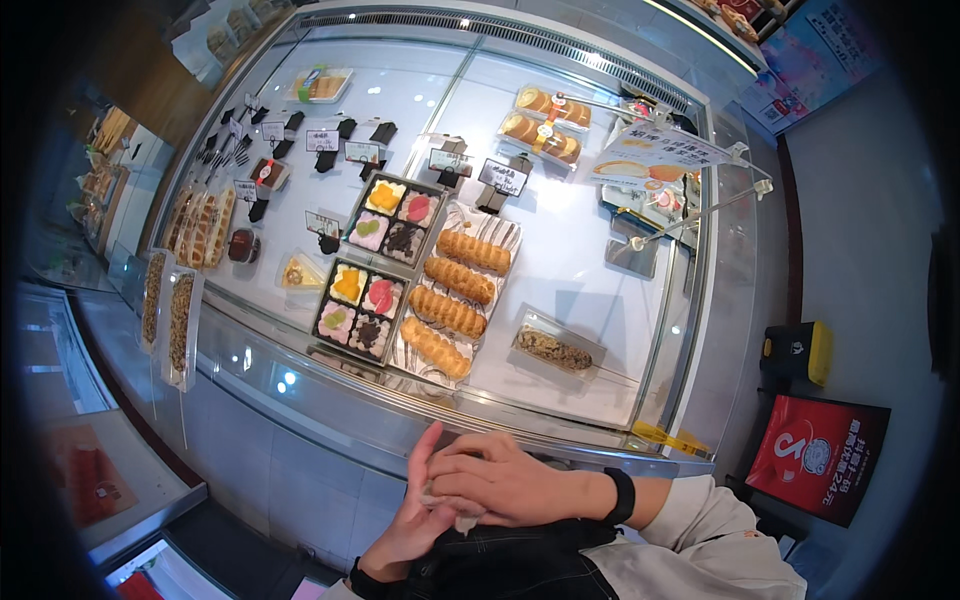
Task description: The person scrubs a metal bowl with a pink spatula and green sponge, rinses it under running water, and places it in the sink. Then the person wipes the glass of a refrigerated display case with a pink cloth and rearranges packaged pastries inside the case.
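Note:
My left hand and my right hand meet in front of my dark apron. Between them is a crumpled, pale, thin wad, tissue or plastic film; I cannot tell which. The right hand curls over it from above. One finger of the left hand points up while its thumb presses by the wad. Just beyond my hands runs the front edge of a glass display case. Inside it, the nearest goods are a tray of long golden pastries and two boxes of small decorated cakes.
A clear pack with a nut-coated stick lies at right in the case. Two similar packs stand at left. Small price signs, boxed rolls and a hanging sign are farther back. A yellow strip lies by the right corner.

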The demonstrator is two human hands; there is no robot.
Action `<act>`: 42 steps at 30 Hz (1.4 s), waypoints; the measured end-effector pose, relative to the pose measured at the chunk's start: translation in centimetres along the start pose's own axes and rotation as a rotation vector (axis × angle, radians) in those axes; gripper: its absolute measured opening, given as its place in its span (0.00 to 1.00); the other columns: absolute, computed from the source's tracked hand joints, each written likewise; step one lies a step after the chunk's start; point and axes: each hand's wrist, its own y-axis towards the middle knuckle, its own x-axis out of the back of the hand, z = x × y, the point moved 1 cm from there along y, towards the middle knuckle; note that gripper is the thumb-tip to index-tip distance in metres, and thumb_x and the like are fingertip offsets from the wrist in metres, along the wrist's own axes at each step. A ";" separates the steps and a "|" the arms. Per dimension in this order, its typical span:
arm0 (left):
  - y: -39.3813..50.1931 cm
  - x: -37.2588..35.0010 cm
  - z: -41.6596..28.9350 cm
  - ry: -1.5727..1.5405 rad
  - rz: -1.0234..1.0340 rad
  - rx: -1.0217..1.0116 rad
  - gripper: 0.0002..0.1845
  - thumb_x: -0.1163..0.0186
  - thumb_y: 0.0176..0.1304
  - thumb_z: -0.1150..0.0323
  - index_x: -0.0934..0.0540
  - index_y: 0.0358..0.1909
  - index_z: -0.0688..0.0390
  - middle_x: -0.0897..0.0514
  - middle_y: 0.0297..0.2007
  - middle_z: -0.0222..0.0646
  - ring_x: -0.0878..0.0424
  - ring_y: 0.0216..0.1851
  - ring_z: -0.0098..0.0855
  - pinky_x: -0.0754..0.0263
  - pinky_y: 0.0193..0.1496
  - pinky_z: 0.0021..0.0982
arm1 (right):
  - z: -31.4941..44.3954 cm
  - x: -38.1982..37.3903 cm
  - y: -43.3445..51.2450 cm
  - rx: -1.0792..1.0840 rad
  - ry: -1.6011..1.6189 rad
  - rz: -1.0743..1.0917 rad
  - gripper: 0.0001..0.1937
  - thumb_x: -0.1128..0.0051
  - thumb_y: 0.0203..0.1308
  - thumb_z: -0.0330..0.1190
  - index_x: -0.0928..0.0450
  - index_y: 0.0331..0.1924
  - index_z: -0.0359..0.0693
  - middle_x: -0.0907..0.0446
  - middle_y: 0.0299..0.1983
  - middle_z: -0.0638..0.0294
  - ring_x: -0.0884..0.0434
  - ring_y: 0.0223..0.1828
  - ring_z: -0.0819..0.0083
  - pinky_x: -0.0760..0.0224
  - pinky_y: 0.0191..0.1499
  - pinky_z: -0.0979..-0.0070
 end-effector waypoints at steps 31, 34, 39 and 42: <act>-9.6 4.2 2.8 -0.160 -0.600 0.090 0.16 0.54 0.62 0.71 0.34 0.53 0.62 0.29 0.35 0.35 0.27 0.26 0.28 0.26 0.30 0.34 | -23.5 -6.4 -8.0 -1.053 -0.147 0.209 0.49 0.28 0.39 0.42 0.48 0.67 0.47 0.36 0.58 0.48 0.34 0.59 0.48 0.38 0.57 0.50; -9.3 3.9 2.7 -0.236 -0.513 0.005 0.16 0.53 0.65 0.71 0.34 0.53 0.61 0.29 0.30 0.31 0.30 0.23 0.25 0.29 0.28 0.30 | -22.9 -7.6 -7.4 -0.951 -0.237 0.250 0.49 0.28 0.38 0.41 0.48 0.67 0.47 0.36 0.57 0.50 0.35 0.60 0.50 0.36 0.55 0.50; -9.2 3.0 2.6 -0.249 -0.565 -0.026 0.15 0.53 0.68 0.69 0.33 0.54 0.62 0.30 0.20 0.29 0.35 0.16 0.22 0.35 0.25 0.26 | -22.8 -7.7 -7.8 -0.936 -0.247 0.283 0.50 0.27 0.37 0.40 0.49 0.68 0.48 0.36 0.58 0.52 0.35 0.61 0.51 0.34 0.54 0.49; -8.9 2.8 2.3 -0.199 -0.488 -0.035 0.15 0.53 0.68 0.68 0.33 0.53 0.63 0.31 0.17 0.29 0.36 0.14 0.23 0.35 0.24 0.26 | -22.6 -7.4 -8.5 -0.929 -0.240 0.327 0.51 0.26 0.37 0.41 0.49 0.68 0.48 0.37 0.59 0.52 0.35 0.61 0.50 0.34 0.54 0.48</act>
